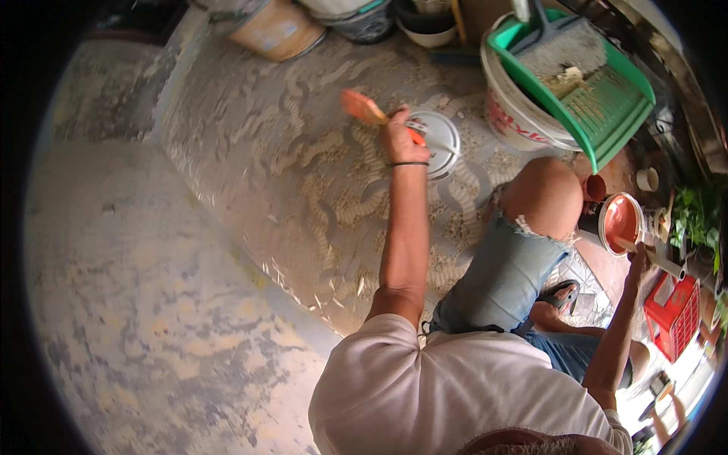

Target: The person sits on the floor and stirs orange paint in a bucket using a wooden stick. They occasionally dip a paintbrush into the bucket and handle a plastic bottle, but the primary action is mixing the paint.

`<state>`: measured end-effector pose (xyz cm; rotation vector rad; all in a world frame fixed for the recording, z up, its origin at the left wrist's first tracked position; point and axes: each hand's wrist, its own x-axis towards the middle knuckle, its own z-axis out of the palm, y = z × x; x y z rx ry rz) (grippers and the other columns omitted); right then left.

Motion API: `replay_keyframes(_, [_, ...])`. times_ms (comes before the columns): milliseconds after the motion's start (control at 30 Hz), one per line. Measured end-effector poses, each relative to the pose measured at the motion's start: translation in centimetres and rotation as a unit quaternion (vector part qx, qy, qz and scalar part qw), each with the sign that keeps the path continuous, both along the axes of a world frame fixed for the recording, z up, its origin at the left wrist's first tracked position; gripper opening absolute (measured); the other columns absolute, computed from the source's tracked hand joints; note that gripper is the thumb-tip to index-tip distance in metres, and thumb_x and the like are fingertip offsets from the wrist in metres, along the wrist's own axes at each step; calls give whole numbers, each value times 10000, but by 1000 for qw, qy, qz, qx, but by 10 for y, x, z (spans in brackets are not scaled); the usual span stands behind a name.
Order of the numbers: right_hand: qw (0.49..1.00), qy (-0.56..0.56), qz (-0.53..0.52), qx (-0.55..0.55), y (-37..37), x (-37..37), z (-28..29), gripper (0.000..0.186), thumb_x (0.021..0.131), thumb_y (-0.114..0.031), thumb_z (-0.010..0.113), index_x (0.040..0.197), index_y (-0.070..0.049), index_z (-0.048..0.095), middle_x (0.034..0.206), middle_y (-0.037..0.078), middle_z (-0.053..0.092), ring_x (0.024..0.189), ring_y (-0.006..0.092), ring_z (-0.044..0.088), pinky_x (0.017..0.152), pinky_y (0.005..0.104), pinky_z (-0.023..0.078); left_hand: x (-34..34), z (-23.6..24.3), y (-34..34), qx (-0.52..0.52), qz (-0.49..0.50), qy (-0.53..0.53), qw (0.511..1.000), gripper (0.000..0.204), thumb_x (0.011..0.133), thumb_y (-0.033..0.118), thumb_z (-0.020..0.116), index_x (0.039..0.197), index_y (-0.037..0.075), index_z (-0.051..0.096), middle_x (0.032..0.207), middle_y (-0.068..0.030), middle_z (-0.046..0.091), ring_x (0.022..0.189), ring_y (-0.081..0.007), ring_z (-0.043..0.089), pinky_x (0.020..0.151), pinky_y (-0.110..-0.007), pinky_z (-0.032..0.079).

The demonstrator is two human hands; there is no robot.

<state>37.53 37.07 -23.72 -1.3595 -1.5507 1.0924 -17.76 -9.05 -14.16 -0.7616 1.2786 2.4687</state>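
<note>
My left hand (404,142) is stretched forward, closed around a paintbrush. The brush head (361,106) is orange and points up and left; part of its handle shows past my fingers. Just beside and beneath that hand stands a white lidded bucket (444,136). Over on the right, my right hand (641,264) is closed on a thin wooden stick (626,244) at the rim of a can. Orange paint (622,218) fills this can. The fingers of that hand are small and partly hidden.
A green dustpan (618,106) rests on a large white bucket (504,121) at upper right. More buckets, one of them tan (277,30), line the far edge. A red plastic crate (673,315) and green leaves (698,216) lie at right. Patterned floor (318,174) stretches ahead; debris lies along its edge.
</note>
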Motion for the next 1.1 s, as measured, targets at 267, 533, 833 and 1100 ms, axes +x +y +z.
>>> replay_keyframes(267, [997, -41, 24, 58, -34, -50, 52, 166, 921, -163, 721, 863, -14, 677, 732, 47, 656, 619, 114, 626, 566, 260, 525, -69, 15, 36, 11, -33, -37, 999, 109, 934, 80, 633, 1030, 85, 683, 1034, -98, 593, 794, -279, 582, 659, -425, 537])
replay_keyframes(533, [981, -135, 118, 73, -52, -48, 61, 205, 942, -196, 712, 857, -12, 683, 674, 31, 636, 608, 94, 595, 564, 289, 482, -144, -9, 90, 12, -87, 11, 996, 322, 937, 131, 649, 1248, 59, 608, 1201, -199, 505, 1013, -383, 549, 931, -635, 485])
replay_keyframes(833, [989, -125, 29, 68, -45, -38, 59, 211, 952, -226, 689, 894, -24, 665, 756, 40, 650, 632, 109, 623, 600, 259, 523, -207, -25, 144, 103, -152, 50, 982, 333, 965, 69, 631, 1293, 59, 574, 1407, -210, 431, 1246, -471, 462, 1043, -758, 383])
replay_keyframes(1100, [996, -69, 47, -23, -59, -53, 71, 192, 925, -207, 744, 880, -25, 707, 809, 29, 693, 723, 108, 635, 668, 287, 493, -167, -84, 44, 124, -166, -139, 968, 519, 907, 125, 654, 1407, 85, 522, 1344, -229, 592, 1298, -473, 522, 1124, -758, 330])
